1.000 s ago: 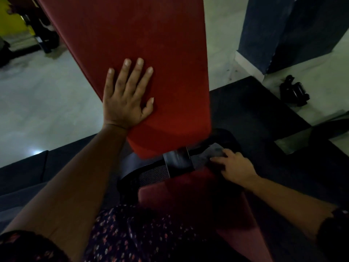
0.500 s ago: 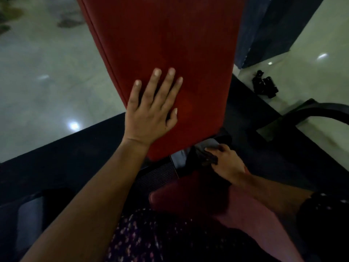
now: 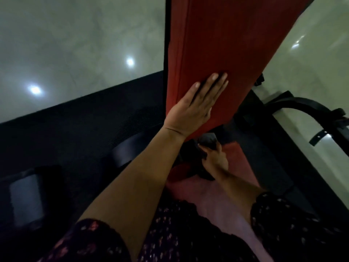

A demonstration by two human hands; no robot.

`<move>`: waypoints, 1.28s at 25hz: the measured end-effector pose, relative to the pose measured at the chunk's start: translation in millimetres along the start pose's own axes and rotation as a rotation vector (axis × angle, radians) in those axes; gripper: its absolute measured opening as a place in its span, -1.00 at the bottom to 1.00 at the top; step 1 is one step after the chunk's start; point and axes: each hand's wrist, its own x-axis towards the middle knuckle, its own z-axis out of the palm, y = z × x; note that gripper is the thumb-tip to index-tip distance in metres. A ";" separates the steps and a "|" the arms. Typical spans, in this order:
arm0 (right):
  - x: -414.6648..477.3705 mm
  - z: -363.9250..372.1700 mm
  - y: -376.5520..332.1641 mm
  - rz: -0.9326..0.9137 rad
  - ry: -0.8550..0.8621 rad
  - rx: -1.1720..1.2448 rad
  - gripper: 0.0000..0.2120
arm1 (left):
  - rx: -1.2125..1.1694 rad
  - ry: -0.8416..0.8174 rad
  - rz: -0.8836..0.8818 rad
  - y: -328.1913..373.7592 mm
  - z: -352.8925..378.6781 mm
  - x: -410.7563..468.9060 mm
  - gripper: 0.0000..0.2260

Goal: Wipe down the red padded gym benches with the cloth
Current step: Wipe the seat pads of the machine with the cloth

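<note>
At the hinge gap below the raised red backrest [image 3: 236, 53], my left hand [image 3: 196, 108] presses flat with fingers straight to brace the pad while my right hand [image 3: 213, 157] grips the bunched cloth [image 3: 208, 141], which I should drag firmly along the seat pad [image 3: 238, 163].

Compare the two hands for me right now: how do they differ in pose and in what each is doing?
The left hand lies flat with straight fingers on the red back pad; the right hand is curled, gripping the dark cloth. The left hand is higher, on the raised pad; the right hand is lower, at the gap above the red seat pad. The left hand holds nothing. Both reach forward at the same bench.
</note>
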 end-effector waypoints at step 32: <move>-225.0 -365.0 -93.0 -0.242 -0.185 0.061 -0.47 | -0.733 -1.212 0.017 -281.6 -229.9 81.3 -0.44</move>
